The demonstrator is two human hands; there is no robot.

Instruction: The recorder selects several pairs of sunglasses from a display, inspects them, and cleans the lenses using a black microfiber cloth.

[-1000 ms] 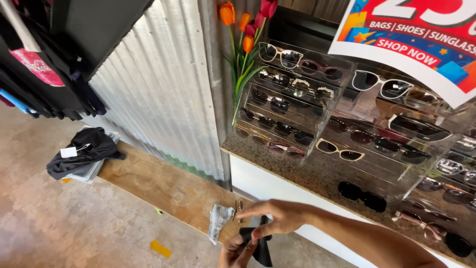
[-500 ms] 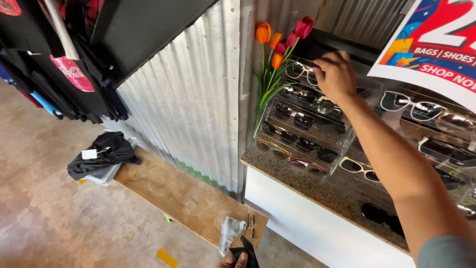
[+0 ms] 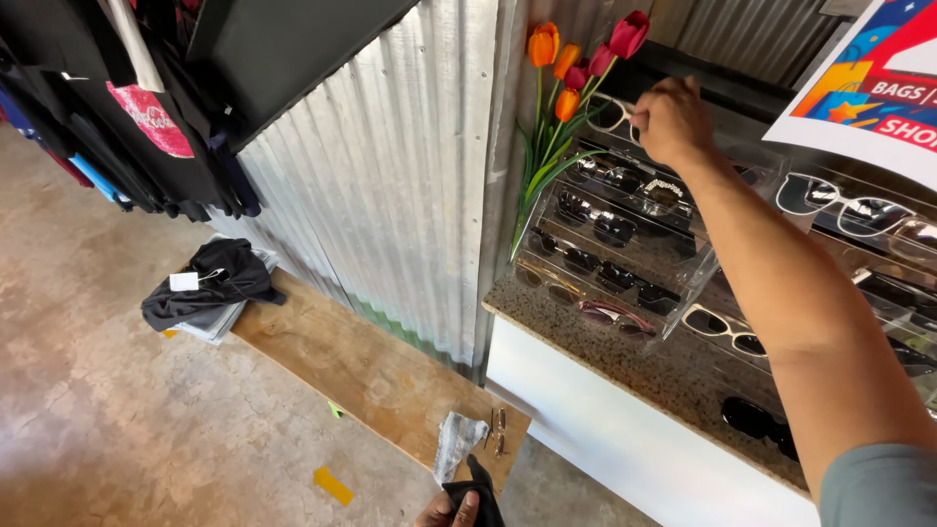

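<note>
My right hand (image 3: pixel 673 122) reaches up to the top tier of a clear tiered sunglasses rack (image 3: pixel 625 256). Its fingers are pinched on a pair of white-framed sunglasses (image 3: pixel 610 112) beside the artificial tulips (image 3: pixel 571 63). My left hand (image 3: pixel 444 510) is low at the bottom edge of the view, holding a black cloth (image 3: pixel 480 488). Only its fingertips show.
The rack stands on a speckled stone counter (image 3: pixel 634 366) over a white cabinet. More sunglasses fill racks to the right, under a colourful poster (image 3: pixel 869 83). A wooden board (image 3: pixel 361 361) lies on the concrete floor with folded clothes (image 3: pixel 210 285). Dark garments (image 3: pixel 146 117) hang upper left, against a corrugated metal wall (image 3: pixel 390 176).
My right hand rose from beside my left hand to the rack's top tier, then shifted to the white-framed sunglasses. The left hand stayed low with the cloth.
</note>
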